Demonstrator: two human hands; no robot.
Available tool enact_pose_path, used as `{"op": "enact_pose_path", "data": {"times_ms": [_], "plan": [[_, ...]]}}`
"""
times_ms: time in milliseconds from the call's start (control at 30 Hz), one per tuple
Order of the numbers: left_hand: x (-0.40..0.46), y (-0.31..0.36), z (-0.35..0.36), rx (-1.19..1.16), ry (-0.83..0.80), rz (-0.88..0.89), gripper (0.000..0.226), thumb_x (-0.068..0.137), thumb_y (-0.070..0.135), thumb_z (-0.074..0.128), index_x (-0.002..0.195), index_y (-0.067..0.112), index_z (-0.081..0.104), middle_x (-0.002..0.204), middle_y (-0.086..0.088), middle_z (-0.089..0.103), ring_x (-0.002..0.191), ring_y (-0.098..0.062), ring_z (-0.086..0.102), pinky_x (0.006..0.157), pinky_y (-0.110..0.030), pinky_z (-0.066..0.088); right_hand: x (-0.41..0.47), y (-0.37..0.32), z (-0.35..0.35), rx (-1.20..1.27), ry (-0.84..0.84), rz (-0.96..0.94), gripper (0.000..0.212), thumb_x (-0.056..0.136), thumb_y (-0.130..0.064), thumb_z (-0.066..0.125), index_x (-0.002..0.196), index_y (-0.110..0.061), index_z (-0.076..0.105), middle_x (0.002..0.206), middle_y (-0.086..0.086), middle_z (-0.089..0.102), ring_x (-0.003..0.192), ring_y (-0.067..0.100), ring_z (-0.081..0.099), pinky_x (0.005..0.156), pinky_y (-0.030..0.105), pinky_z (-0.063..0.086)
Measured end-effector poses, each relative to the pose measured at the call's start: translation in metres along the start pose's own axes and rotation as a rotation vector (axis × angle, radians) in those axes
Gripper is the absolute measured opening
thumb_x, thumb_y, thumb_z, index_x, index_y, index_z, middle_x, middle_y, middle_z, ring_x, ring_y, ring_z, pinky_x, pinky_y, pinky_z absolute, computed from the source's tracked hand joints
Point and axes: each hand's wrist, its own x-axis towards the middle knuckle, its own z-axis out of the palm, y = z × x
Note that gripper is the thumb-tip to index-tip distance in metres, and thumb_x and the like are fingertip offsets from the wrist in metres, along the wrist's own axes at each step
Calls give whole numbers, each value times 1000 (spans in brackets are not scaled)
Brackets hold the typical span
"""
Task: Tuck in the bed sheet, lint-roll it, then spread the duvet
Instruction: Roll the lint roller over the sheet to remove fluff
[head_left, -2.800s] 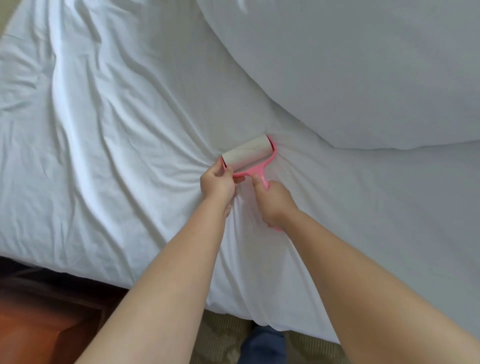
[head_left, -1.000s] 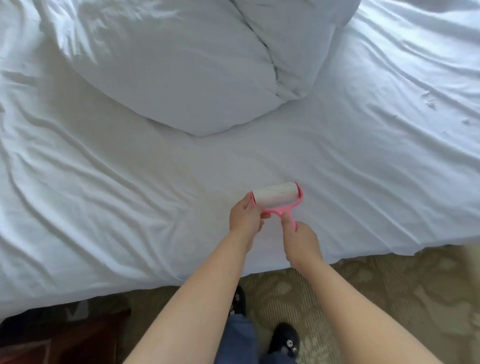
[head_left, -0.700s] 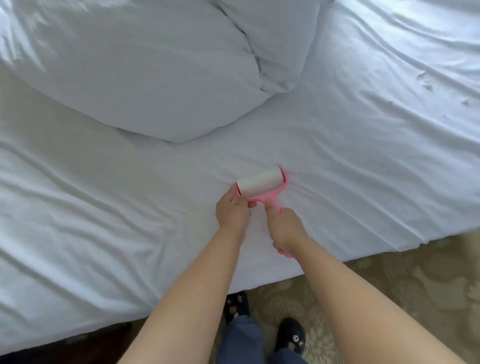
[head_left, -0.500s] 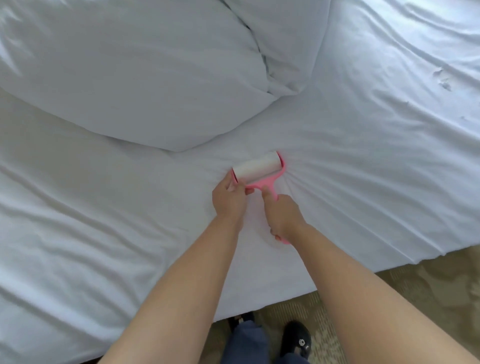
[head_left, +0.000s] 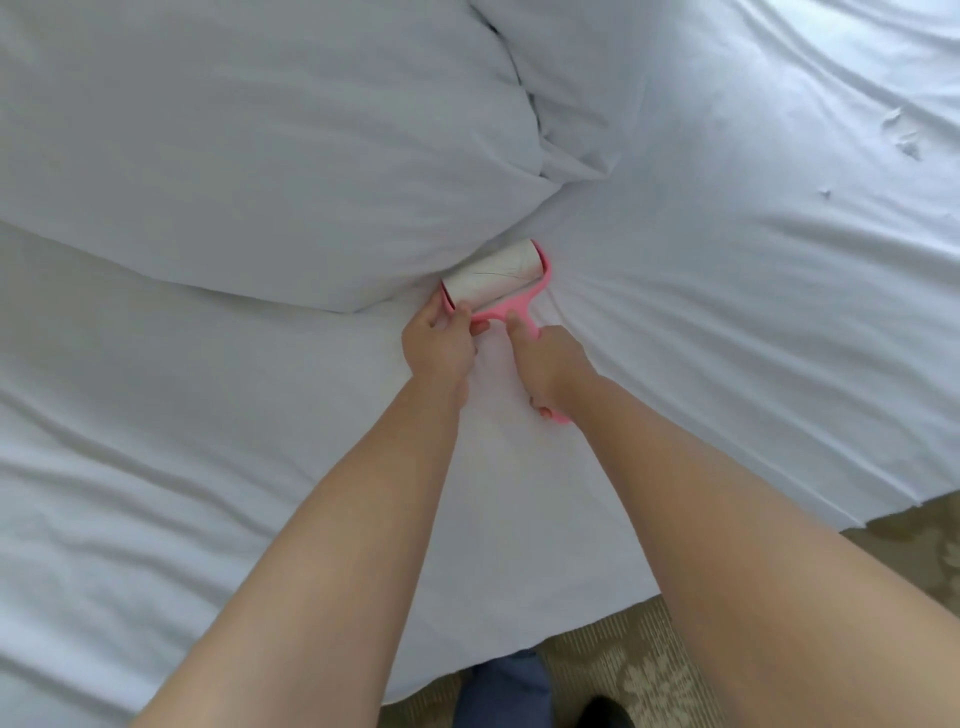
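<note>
No brand, label or writing is legible on any item. One pink-framed lint roller (head_left: 496, 280) lies with its white roll pressed on the white bed sheet (head_left: 727, 322), the roll's far side touching the edge of the bunched white duvet (head_left: 260, 156). The duvet covers the upper left of the bed and blocks the path ahead of the roller. The right hand (head_left: 550, 364) has its fingers wrapped round the pink handle, thumb laid along the handle's neck. The left hand (head_left: 439, 348) pinches the left end of the roller frame with curled fingers. The sheet radiates creases from the roller. Several small lint specks (head_left: 904, 137) sit on the sheet at far right. Patterned carpet (head_left: 623, 670) shows below the bed edge, with one dark shoe (head_left: 602, 714) and a blue trouser leg (head_left: 501, 686).
</note>
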Motion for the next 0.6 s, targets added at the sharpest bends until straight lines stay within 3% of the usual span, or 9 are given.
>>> {"op": "enact_pose_path", "data": {"times_ms": [233,467,600], "plan": [[-51,-29,-9,28,0,-75,42,96,10,54,135,23,52,106,-16,70,34,2,49,33,-11,31,-45,38,-6,-53,3,-11,59,96,-58,27,100,-6,54,70,6,52,54,24,51,48,26,39],[-142,-87,-17,15,-24,-123,38,96,4,49,128,22,57,107,-17,69,35,2,49,34,-13,31,-125,114,-14,-36,-50,43,55,95,-61,26,84,-12,49,64,1,42,52,19,40,44,24,33],[-180,-96,-15,-3,-38,-158,33,97,10,51,124,28,57,93,-16,69,33,1,46,35,-16,24,-158,135,-29,-73,35,-53,62,94,-63,22,71,-13,49,68,4,50,58,21,47,55,30,37]]}}
